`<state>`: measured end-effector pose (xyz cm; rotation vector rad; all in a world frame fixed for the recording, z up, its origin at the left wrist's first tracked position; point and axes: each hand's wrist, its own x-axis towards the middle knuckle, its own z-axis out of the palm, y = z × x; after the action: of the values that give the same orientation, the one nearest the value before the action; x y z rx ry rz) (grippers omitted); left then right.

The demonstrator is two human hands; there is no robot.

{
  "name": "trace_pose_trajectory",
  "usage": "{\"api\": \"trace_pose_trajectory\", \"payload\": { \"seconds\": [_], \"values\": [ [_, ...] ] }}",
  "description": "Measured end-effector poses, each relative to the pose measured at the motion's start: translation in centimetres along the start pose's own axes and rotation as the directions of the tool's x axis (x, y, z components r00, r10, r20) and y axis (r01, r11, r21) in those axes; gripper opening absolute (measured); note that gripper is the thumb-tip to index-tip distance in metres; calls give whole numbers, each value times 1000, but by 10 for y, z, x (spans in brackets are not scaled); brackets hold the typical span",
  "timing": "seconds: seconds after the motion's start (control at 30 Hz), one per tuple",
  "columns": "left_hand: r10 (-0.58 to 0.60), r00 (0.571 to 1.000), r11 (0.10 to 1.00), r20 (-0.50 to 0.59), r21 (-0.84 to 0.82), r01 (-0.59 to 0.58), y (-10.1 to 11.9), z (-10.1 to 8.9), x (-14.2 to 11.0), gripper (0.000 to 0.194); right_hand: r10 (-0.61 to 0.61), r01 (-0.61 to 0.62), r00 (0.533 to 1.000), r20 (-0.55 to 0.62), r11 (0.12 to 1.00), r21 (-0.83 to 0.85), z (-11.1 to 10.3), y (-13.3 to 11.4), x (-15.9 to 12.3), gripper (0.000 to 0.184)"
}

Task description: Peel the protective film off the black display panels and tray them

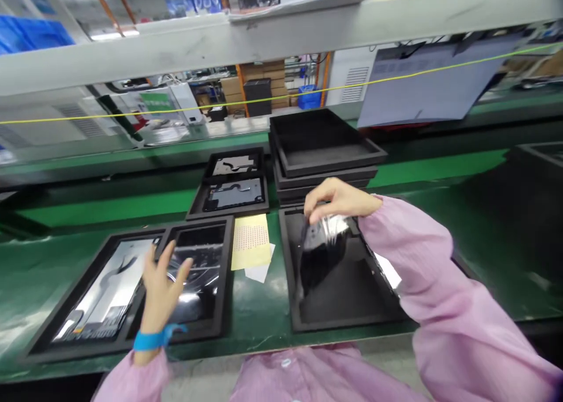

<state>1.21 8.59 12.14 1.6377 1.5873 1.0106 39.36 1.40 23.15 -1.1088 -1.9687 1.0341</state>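
Note:
My right hand [336,200] pinches the upper edge of a glossy black screen panel [323,258], which is tilted and blurred. Below the panel lies a black foam tray [343,308]. Part of the tray's right side is hidden by my sleeve. Over the left tray [226,261], my left hand [162,282] is open with its fingers spread. Close to it, a glossy dark screen panel [197,267] rests in that tray. A silver-backed panel with a dark flex cable [112,279] lies in the compartment further left.
Behind my right hand rises a stack of black foam trays [329,162]. Two more silver-backed panels [235,194] sit in trays at the back. A yellow sheet with red dots [251,242] lies on the green bench [259,326], over a white paper [259,272]. A yellow cord [281,95] crosses in front.

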Motion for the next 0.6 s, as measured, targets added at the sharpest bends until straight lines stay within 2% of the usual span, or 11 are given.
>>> {"api": "trace_pose_trajectory", "payload": {
  "seconds": [0.03,0.07,0.1,0.13,0.2,0.27,0.33,0.4,0.47,0.53,0.6],
  "values": [
    [171,978,985,117,-35,-168,16,14,-19,71,1,2,985,-171,1000,19,-3,-1,3,48],
    [294,920,952,259,-163,-259,32,31,-39,79,7,3,946,-323,1000,31,-3,0,7,54],
    [352,836,928,421,-274,-253,46,48,-60,89,15,2,895,-447,999,39,-1,4,12,58],
    [381,785,910,489,-351,-223,60,64,-78,93,26,-5,838,-545,999,40,3,8,16,60],
    [320,862,906,393,-393,-157,82,92,-105,81,37,-35,721,-692,999,18,12,18,21,58],
    [311,901,882,301,-443,-157,100,108,-116,75,9,-72,596,-803,997,-42,20,23,20,50],
    [350,888,855,296,-488,-175,112,110,-116,74,-58,-101,478,-876,988,-121,26,22,12,38],
    [392,866,838,310,-509,-198,120,105,-112,76,-136,-110,404,-904,974,-196,33,16,-2,27],
    [413,862,834,295,-503,-228,126,98,-110,79,-150,-52,420,-895,981,-189,44,8,-20,21],
    [419,865,831,277,-501,-242,129,92,-112,80,-103,99,482,-870,993,-63,56,0,-39,18],
    [417,862,819,288,-531,-218,132,87,-117,83,-58,274,515,-855,957,101,66,-6,-57,21]
  ]
}}
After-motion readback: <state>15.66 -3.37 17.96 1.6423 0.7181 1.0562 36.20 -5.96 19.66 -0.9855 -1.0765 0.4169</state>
